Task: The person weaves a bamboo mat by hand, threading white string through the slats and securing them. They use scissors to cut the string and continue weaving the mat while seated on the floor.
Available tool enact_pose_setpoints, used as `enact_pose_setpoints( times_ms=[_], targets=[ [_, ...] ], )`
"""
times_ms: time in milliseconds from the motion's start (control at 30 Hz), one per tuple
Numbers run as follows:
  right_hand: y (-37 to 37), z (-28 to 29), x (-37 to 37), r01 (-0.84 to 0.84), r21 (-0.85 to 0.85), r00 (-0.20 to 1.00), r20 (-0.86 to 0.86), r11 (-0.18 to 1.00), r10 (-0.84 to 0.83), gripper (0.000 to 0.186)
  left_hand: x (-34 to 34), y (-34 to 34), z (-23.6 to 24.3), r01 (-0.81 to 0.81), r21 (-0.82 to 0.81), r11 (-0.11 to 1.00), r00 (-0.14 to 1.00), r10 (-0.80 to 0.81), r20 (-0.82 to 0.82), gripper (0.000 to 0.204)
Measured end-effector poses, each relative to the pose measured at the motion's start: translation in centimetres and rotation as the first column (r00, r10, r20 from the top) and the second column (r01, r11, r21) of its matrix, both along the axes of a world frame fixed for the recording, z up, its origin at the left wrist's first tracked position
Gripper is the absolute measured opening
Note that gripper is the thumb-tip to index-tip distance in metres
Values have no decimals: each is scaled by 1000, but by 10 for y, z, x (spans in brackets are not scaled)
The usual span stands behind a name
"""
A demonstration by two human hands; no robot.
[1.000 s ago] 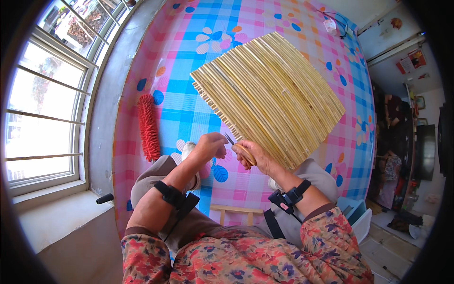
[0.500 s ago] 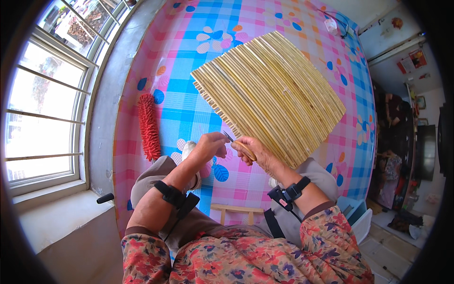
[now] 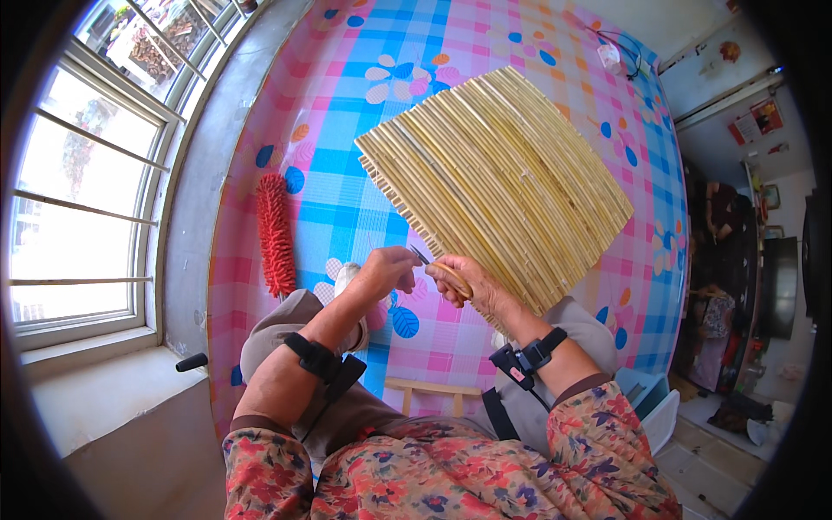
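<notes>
My left hand point(image 3: 381, 273) has its fingers curled near the left edge of a yellow reed mat point(image 3: 494, 182); whatever it may grip is too small to make out. My right hand point(image 3: 472, 286) is wrapped round the tan handle of a small tool point(image 3: 420, 256) with narrow, dark metal tips, like scissors. Those tips point up and left toward my left fingers, beside the mat's edge. The mat lies on a pink and blue patterned sheet point(image 3: 338, 208).
A red fluffy duster point(image 3: 276, 234) lies at the left below a barred window point(image 3: 82, 208). A small wooden frame point(image 3: 433, 386) is between my legs. Pale blue plastic containers point(image 3: 650, 403) stand at lower right. A person in dark clothing point(image 3: 718, 208) is at far right.
The view has shifted slightly, moving the mat a little down and right in the picture. Both hands and the tool stay almost in the same positions.
</notes>
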State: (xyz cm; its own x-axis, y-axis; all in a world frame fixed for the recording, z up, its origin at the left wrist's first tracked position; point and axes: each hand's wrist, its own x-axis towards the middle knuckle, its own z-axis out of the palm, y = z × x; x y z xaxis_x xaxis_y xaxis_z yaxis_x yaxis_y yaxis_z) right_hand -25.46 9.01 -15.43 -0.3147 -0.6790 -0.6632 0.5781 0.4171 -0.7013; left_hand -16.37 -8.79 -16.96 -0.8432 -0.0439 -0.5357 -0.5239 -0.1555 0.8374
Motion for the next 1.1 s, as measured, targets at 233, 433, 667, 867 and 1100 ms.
enact_pose_setpoints(
  times_ms=[233,433,667,867,1100],
  targets=[
    [1,-3,0,-5,-2,1000,-15,1000,5,52,0,0,0,0,-9,1000,1000,0,-25,21],
    [0,-6,-1,-5,18,1000,-6,1000,5,47,1,-1,2,22,-16,1000,1000,-22,-12,20],
    [-2,-1,-1,-19,-13,998,-65,1000,18,43,1,-2,0,14,-28,1000,1000,-15,-16,20],
    [-3,-6,-6,101,-21,969,-223,995,-103,36,-3,-13,13,-70,-4,998,992,69,-102,20],
    [29,1,-63,280,87,171,-984,956,39,30,-13,-19,30,-256,78,964,946,266,-184,24]
  ],
)
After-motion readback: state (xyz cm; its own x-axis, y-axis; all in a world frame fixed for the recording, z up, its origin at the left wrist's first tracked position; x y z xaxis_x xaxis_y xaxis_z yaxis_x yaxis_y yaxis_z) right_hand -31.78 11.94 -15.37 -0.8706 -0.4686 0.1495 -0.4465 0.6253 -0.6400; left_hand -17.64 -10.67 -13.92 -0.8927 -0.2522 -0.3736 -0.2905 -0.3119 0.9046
